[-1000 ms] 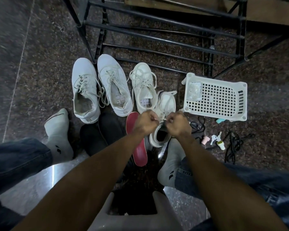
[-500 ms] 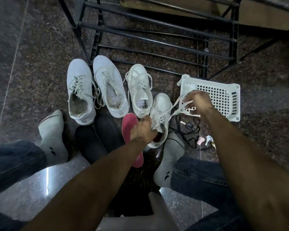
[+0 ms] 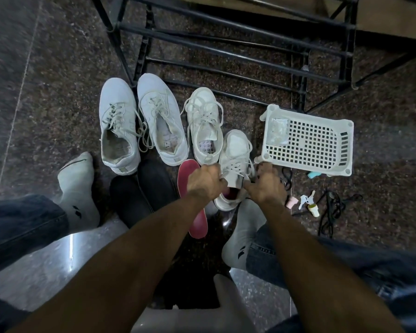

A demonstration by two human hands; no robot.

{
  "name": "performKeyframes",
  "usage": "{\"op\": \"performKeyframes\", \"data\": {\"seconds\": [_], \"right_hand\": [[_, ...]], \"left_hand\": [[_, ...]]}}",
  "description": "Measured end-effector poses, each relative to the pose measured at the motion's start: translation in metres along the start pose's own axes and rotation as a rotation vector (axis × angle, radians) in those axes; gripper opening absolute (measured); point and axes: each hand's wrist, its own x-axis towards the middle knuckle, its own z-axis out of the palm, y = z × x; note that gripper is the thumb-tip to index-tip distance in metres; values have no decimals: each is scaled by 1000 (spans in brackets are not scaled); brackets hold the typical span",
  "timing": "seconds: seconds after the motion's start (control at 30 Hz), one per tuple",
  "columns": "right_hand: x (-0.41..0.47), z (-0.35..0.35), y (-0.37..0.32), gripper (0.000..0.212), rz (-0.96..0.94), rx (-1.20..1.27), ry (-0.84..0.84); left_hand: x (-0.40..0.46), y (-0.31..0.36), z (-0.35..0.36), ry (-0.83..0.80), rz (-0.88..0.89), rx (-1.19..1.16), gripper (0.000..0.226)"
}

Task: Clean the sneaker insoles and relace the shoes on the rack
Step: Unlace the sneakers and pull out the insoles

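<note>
Speckled dark stone floor – low white lace-up sneaker [image 3: 234, 150] lies toe-away between both hands, left hand [image 3: 205, 182] and right hand [image 3: 265, 186] each pinching a lace end.

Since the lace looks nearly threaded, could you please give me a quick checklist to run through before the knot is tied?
1. Both hands at the lace: left hand and right hand sit either side of the sneaker: ok.
2. Grip on each lace end: fingers curled, ends hidden: cannot tell.
3. Lace crossed through the eyelets: ok.
4. Insole back inside: the red insole lies on the floor beside it: not ok.
5. Sneaker standing upright on its sole: ok.
</note>
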Motion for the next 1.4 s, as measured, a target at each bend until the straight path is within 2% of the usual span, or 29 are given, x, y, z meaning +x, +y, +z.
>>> {"op": "performKeyframes", "data": {"seconds": [0.1, 0.23, 0.33, 0.43, 0.5, 0.67, 0.8, 0.87, 0.97, 1.03, 1.1, 1.2, 1.3, 1.4], "right_hand": [[5, -3, 12, 22, 68, 99, -27], [7, -5, 9, 13, 139, 185, -4], [5, -1, 3, 6, 120, 166, 18], [6, 2, 2, 9, 107, 163, 14], [8, 4, 0, 10, 87, 154, 0], [12, 3, -5, 2, 57, 111, -53], [16, 2, -6, 4, 54, 115, -75], [17, 3, -7, 12, 63, 110, -80], [18, 4, -5, 21, 86, 122, -71], [15, 3, -5, 18, 112, 106, -29], [12, 2, -9, 22, 139, 117, 30], [4, 4, -21, 25, 129, 211, 51], [0, 14, -32, 24, 144, 277, -39], [-4, 28, -41, 33, 168, 314, -117]], "left_hand": [[-2, -9, -4, 14, -47, -45, 24], [-7, -18, -9, 44, -87, -81, 18], [-12, -12, -1, 119, 168, 121, 22], [-6, -4, 11, 118, 433, 396, 28], [1, 3, 16, 82, 474, 507, 27], [16, 25, 17, 11, 395, 624, 32], [24, 11, 13, 29, 560, 475, 25], [29, 1, 7, -13, 631, 373, 24], [39, 2, -5, -84, 476, 108, 19], [47, 10, -10, -101, 356, -24, 17], [54, 16, -13, -145, 271, -104, 26], [60, 19, -15, -195, 208, -144, 10], [63, 16, -11, -230, 185, -188, 9], [62, 14, -9, -246, 146, -269, 8]]}}
